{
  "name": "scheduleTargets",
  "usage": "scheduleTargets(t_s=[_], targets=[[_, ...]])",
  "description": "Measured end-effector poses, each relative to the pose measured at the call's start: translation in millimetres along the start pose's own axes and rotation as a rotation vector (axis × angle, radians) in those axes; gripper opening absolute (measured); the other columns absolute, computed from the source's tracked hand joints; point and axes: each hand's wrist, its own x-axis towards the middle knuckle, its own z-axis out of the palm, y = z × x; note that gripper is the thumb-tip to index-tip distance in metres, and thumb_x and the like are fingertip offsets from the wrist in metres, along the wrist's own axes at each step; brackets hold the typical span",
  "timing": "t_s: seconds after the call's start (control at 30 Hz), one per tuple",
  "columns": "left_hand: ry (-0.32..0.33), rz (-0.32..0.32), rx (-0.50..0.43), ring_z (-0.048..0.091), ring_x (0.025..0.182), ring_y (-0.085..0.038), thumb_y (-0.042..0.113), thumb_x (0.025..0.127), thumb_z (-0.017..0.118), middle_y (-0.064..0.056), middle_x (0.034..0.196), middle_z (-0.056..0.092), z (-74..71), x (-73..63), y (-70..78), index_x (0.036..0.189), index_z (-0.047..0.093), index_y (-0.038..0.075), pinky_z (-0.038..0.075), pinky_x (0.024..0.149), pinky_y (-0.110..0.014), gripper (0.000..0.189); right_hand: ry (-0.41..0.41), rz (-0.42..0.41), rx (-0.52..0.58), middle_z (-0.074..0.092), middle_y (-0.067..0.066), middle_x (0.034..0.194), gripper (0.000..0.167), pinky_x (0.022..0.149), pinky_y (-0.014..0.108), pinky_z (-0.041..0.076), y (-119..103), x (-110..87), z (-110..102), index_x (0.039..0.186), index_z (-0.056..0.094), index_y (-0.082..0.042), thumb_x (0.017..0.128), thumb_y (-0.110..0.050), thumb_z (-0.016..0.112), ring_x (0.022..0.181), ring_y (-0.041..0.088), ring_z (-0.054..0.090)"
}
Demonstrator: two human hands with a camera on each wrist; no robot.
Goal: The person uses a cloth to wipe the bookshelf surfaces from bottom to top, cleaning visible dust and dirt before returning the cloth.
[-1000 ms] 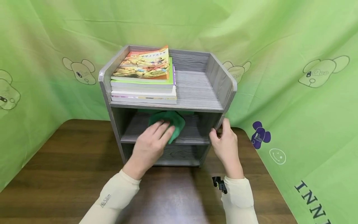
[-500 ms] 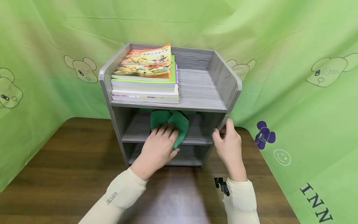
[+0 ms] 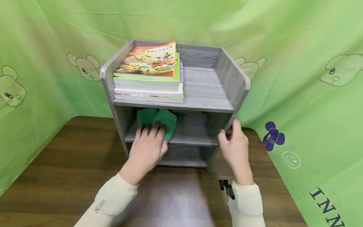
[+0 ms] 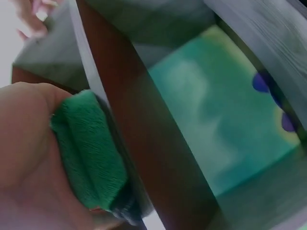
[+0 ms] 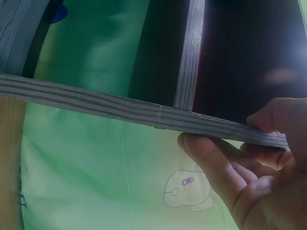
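Observation:
A grey wood-grain bookshelf (image 3: 170, 105) stands on a brown wooden table (image 3: 71, 170). My left hand (image 3: 147, 149) reaches into the compartment below the top tier and holds a green cloth (image 3: 166, 122) on the middle shelf, toward its left side. Seen from the left wrist, the cloth (image 4: 88, 148) is folded inside the palm, against the shelf's front edge; the fingertips are hidden. My right hand (image 3: 234, 151) grips the front edge of the bookshelf's right side panel (image 5: 129, 111), thumb on the inner face and fingers on the outer.
A stack of several books (image 3: 150, 74) lies on the left of the top tier, leaning near the left wall. A green printed curtain (image 3: 306, 101) hangs behind and beside the table. A black strap piece (image 3: 227, 188) sits at my right cuff.
My left hand and the green cloth have moved left along the middle shelf, after a slight shift right. The right hand keeps its grip on the side panel. The view shifts slightly.

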Motion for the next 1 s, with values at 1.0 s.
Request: scheduleTargets(t_s=[1.0], targets=[[0.059,-0.093,0.030,0.060,0.073,-0.040,0.000,0.087,0.061,-0.021,0.095,0.064,-2.6,2.7,-20.8,0.106,0.061,-0.003,0.050,0.058,-0.051,0.019,0.025,-0.009,0.003,0.068,0.019,0.091,0.016,0.070,0.052,0.049,-2.1,-1.7,2.8,0.103,0.050,-0.001,0.091,-0.007,0.058,0.078,0.037,0.068]])
